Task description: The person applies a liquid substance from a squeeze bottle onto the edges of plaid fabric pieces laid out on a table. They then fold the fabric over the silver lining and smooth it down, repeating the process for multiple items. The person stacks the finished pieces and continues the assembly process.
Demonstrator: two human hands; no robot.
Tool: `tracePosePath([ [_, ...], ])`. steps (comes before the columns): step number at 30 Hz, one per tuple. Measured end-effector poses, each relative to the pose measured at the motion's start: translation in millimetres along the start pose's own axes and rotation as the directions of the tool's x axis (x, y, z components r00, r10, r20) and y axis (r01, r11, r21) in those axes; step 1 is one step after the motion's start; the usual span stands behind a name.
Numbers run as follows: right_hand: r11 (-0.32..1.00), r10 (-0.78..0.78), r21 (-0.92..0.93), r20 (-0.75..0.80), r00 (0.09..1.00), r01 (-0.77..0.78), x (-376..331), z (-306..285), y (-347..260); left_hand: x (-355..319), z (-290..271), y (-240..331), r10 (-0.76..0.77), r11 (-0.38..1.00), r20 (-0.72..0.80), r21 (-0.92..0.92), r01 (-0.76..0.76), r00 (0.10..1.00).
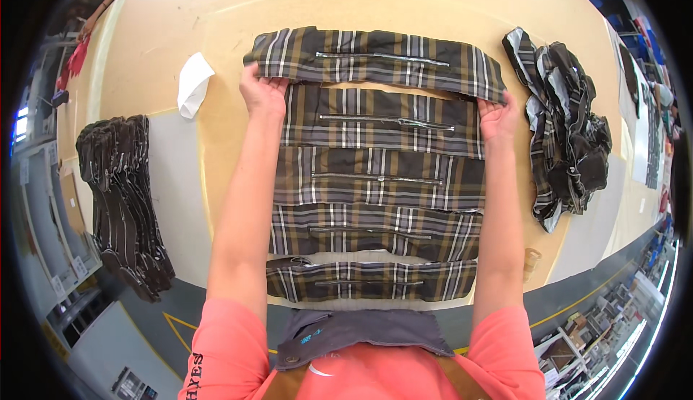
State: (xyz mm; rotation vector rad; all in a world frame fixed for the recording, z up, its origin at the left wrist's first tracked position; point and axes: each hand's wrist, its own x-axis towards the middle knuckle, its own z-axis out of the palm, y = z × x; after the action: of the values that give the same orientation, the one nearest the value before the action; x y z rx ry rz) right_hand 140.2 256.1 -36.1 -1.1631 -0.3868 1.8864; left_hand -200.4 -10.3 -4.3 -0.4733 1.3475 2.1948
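**A:** Head view. What is in hand?

**B:** The top plaid panel (375,59), a long strip with a zipper along its middle, lies at 12 o'clock on the table (180,17). It is farthest from the person in a row of five like panels; the second panel (382,122) sits just below it, edges touching or slightly overlapped.

**A:** The pose of the hands?

**B:** Both forearms reach straight forward. The left hand (263,93) pinches the panel's left end and the right hand (497,115) its right end, fingers clamped on the cloth.

**A:** How is the step done well?

**B:** In my judgement, keep equal tension at both ends so the strip lies flat and parallel to its neighbours, zipper centred.

**A:** Surroundings?

**B:** A plaid heap (567,129) at 3 o'clock, a dark stack (123,198) at 9, a white scrap (193,82) at 10.
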Motion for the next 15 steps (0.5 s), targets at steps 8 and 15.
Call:
tracePosePath([
  [8, 0.799, -0.229, -0.541, 0.133, 0.964, 0.264, 37, 11, -32, 33, -11, 15, 0.335, 0.837, 0.062, 0.439, -0.327, 0.94],
  [15, -0.325, -0.671, -0.81, 0.561, 0.484, 0.488, 26, 1, -19, 21, -18, 15, 0.702, 0.366, 0.018, 0.848, -0.382, 0.712],
])
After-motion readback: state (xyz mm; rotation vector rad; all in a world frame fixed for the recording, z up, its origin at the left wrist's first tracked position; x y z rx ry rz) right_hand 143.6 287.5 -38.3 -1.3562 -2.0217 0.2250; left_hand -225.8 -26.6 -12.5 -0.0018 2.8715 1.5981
